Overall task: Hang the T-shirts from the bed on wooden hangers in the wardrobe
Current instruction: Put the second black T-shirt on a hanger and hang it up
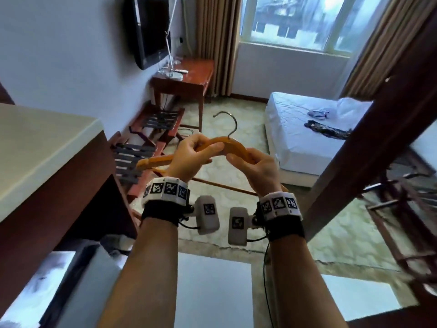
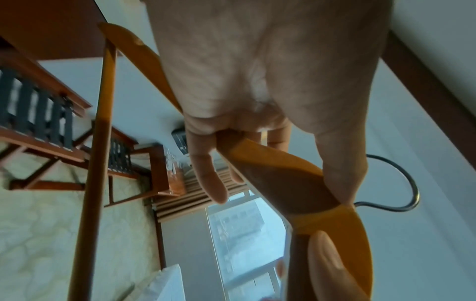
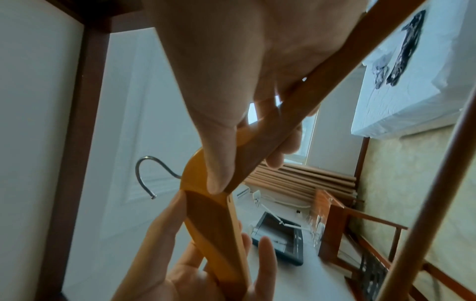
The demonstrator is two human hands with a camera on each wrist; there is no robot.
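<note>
I hold a wooden hanger (image 1: 233, 144) with a metal hook (image 1: 228, 123) in front of me, both hands on its top bar. My left hand (image 1: 195, 153) grips the bar left of the hook; the hanger (image 2: 278, 163) runs between its thumb and fingers. My right hand (image 1: 251, 165) grips the right shoulder of the hanger (image 3: 213, 220), thumb on top. The lower bar (image 1: 224, 185) passes behind my wrists. Far right, the bed (image 1: 305, 136) carries a dark patterned T-shirt (image 1: 327, 130) and a smaller bluish garment (image 1: 318, 113).
A dark wooden wardrobe frame (image 1: 369, 129) slants across the right. A counter (image 1: 40, 147) stands at the left, with two luggage racks (image 1: 146, 140) beyond it. A red-brown desk (image 1: 186, 78) with a lamp sits under the wall TV (image 1: 147, 29). Carpeted floor lies between me and the bed.
</note>
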